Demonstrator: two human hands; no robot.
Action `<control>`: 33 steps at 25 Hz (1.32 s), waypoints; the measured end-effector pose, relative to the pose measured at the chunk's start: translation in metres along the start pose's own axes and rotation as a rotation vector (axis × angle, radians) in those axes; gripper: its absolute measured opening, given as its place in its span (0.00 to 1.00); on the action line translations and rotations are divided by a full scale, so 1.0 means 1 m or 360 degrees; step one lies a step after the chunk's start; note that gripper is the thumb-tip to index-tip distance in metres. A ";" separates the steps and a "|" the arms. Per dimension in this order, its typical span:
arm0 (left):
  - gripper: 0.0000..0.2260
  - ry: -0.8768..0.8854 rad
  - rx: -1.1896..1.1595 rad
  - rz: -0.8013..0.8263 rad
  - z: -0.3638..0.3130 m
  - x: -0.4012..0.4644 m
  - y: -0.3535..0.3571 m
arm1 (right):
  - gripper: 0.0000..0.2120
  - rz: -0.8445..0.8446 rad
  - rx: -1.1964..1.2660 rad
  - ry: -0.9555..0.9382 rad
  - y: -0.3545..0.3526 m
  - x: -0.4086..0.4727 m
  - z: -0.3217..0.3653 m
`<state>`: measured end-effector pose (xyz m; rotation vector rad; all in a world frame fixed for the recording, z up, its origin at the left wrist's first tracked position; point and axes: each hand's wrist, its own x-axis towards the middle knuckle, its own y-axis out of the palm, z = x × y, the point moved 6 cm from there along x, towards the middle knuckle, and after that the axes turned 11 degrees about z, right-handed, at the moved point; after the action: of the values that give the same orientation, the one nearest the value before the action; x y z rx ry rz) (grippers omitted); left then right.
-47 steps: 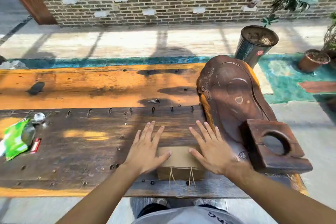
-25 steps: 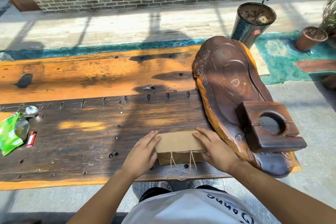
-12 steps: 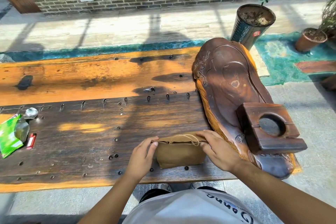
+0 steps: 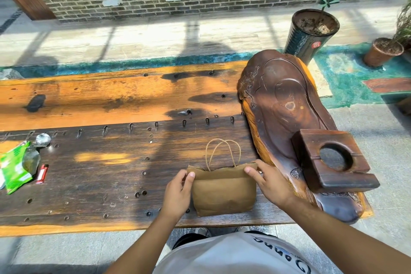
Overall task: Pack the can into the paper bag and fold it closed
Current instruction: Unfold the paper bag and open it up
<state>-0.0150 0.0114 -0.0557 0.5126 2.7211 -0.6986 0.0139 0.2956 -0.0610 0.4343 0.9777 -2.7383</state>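
Long worn wooden plank table (image 4: 100, 162), dark near half w/ holes, orange far half. Near edge, centre-right: brown paper bag w/ twine handles (image 4: 223, 193). Right end: big carved dark-brown wood slab (image 4: 280, 113). Far left: green foil packet (image 4: 13, 167), red lighter (image 4: 42, 173), small silvery crumpled ball (image 4: 43, 139)
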 end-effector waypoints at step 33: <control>0.28 -0.0174 -0.0525 0.0153 -0.024 0.019 0.046 | 0.22 0.0411 0.0153 -0.0012 0.063 -0.017 0.034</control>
<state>-0.0178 0.0660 -0.0605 0.5039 2.6145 -0.2374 0.0412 0.2275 -0.0672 0.5262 0.7332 -2.5571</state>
